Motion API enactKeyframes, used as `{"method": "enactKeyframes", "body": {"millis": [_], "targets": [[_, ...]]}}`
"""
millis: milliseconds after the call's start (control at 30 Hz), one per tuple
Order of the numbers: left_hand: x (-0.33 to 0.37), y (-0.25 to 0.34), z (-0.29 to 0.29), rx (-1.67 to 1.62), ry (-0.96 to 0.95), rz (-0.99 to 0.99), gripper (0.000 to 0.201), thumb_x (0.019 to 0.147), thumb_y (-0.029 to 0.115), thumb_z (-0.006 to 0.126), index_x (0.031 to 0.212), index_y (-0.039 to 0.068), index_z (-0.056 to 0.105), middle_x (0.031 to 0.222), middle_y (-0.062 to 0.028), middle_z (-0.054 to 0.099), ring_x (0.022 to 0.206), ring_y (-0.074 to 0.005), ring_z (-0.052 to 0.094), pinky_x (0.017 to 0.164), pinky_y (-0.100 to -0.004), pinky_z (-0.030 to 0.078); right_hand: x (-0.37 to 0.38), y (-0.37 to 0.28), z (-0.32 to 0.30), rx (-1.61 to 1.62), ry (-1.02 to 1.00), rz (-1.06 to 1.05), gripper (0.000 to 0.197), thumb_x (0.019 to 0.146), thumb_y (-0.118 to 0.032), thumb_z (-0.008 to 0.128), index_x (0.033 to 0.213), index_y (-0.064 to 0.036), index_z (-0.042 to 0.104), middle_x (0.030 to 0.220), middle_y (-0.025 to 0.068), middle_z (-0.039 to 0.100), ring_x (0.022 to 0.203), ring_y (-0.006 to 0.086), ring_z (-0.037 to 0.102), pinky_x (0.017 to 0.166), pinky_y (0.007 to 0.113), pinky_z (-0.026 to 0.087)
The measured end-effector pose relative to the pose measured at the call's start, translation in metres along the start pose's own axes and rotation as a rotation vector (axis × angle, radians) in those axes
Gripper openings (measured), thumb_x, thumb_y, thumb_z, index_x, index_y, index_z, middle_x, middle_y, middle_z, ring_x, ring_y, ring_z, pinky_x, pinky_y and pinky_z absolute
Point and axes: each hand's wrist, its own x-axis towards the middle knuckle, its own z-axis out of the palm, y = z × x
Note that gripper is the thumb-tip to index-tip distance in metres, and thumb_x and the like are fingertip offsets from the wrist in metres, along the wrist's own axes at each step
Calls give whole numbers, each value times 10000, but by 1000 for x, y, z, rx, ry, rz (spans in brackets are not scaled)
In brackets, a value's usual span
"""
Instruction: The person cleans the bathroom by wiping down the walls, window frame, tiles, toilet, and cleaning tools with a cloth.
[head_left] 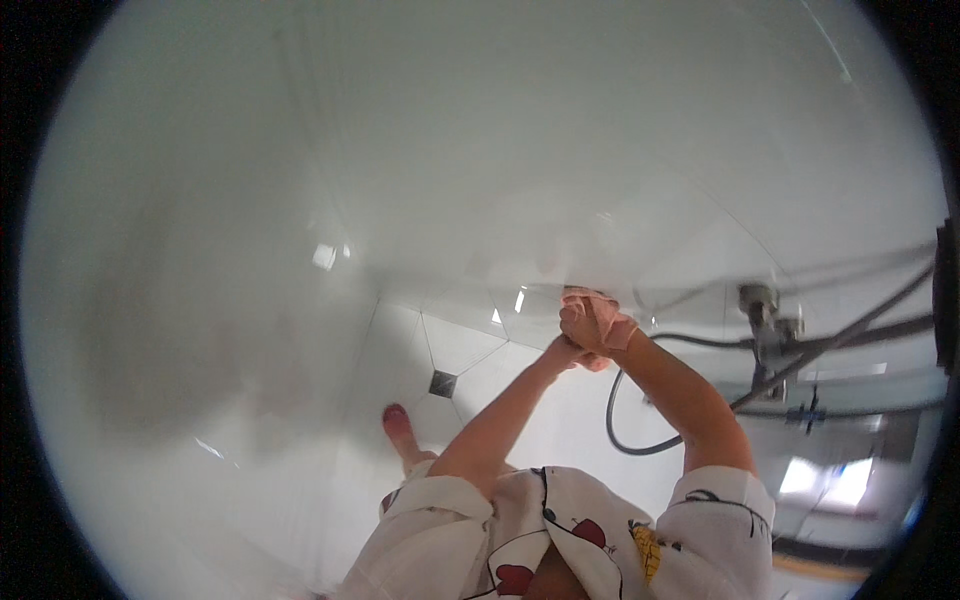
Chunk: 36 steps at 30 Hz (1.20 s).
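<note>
My two hands meet in front of me, close to a shiny white wall. A pink cloth [618, 327] is bunched up in them. My right hand [585, 322] is closed round the cloth, and folds of it stick out over the knuckles and toward the wrist. Just below, my left hand [570, 351] presses against the right one with its fingers curled in. The right hand partly hides the left fingers, and a bit of pink shows beneath them.
To the right, a metal tap fitting [766, 325] is mounted on the wall, with a grey hose [640, 450] looping down beside my right forearm. Pale floor tiles with a small dark square inset [442, 384] lie below. One pink-shod foot [397, 420] stands on them.
</note>
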Motion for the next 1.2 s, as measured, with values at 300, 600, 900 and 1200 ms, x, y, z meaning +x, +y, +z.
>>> {"method": "enactKeyframes", "body": {"millis": [300,600,900,1200], "targets": [[-123,83,-134,104,501,-92,190,948,243,575,968,56,557,761,11,540,556,-40,445,461,-193,341,70,-90,18,328,-324,463,230,781,-132,609,1011,-113,612,910,112,653,934,310,627,846,378,489],[-190,41,-158,891,252,-335,351,899,339,565,1017,11,611,947,-118,637,834,-197,596,769,-318,483,-75,-275,145,2328,-219,1250,247,804,-256,569,882,-35,645,797,152,629,662,303,578,580,384,490],[-190,-13,-76,813,209,-624,386,910,454,527,817,88,609,642,-22,552,501,-119,496,421,-271,377,-199,-296,131,2344,70,1579,274,858,-282,506,903,-47,640,759,112,631,627,271,585,491,374,469],[-145,-118,-30,311,-132,-861,688,957,366,536,1474,63,197,1444,-66,383,1325,-217,368,1058,-335,329,-224,-297,68,1599,614,1762,609,930,-403,500,1399,-45,348,1127,204,589,900,298,616,732,364,511]]}}
